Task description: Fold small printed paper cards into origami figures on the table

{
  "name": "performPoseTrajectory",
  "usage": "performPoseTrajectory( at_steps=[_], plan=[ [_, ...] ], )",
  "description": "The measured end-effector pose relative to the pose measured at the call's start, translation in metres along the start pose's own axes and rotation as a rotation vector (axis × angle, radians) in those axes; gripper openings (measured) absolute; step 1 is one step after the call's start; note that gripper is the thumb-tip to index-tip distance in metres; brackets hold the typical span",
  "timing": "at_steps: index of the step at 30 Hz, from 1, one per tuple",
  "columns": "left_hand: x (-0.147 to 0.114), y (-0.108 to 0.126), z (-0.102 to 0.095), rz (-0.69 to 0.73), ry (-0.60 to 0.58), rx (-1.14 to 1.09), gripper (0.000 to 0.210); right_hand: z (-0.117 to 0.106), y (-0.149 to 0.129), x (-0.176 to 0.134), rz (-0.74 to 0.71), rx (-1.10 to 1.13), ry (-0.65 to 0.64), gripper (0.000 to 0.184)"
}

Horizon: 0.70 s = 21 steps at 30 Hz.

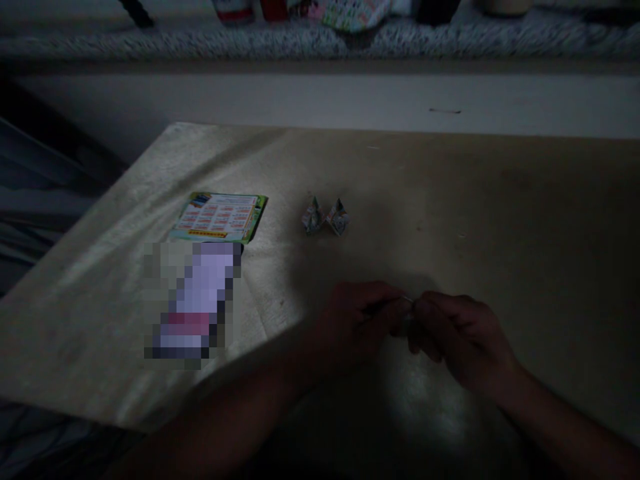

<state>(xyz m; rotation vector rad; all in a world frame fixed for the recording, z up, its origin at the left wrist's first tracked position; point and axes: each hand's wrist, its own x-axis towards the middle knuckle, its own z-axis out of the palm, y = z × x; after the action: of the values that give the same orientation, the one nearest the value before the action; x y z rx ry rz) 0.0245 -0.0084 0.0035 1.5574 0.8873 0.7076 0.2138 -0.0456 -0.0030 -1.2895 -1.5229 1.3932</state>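
Close together over the near part of the table, my left hand (367,320) and my right hand (455,333) meet at the fingertips. Both are closed in a pinch on a small pale piece, seemingly folded paper (408,299); only a thin edge shows, and the fingers and dim light hide the rest. Beyond them on the table stand two small pointed figures folded from printed paper, a left one (313,217) and a right one (339,219), side by side and almost touching.
Left of the folded figures lies a printed card with a calendar-like grid (219,217). A blurred-out phone-like thing with a lit screen (203,293) is just nearer. The pale table (425,193) meets a white wall under a speckled stone ledge (165,45) holding several items.
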Motion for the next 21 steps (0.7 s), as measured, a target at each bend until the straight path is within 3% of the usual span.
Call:
performPoseTrajectory(
  at_steps=[6,13,19,21],
  plan=[
    [0.008,-0.005,-0.003,-0.05,-0.036,-0.133,0.035,0.003,0.008,0.01,-0.023,0.17,0.066,0.045],
    [0.008,-0.01,-0.005,0.038,-0.049,0.011,0.036,0.001,0.007,0.013,-0.03,0.059,0.068,0.038],
    [0.006,-0.006,-0.006,0.217,-0.083,0.216,0.036,0.003,0.002,0.012,0.101,0.279,0.009,0.041],
    [0.006,-0.005,-0.007,0.195,-0.089,0.19,0.037,0.003,0.001,0.011,0.103,0.32,-0.003,0.041]
  ],
)
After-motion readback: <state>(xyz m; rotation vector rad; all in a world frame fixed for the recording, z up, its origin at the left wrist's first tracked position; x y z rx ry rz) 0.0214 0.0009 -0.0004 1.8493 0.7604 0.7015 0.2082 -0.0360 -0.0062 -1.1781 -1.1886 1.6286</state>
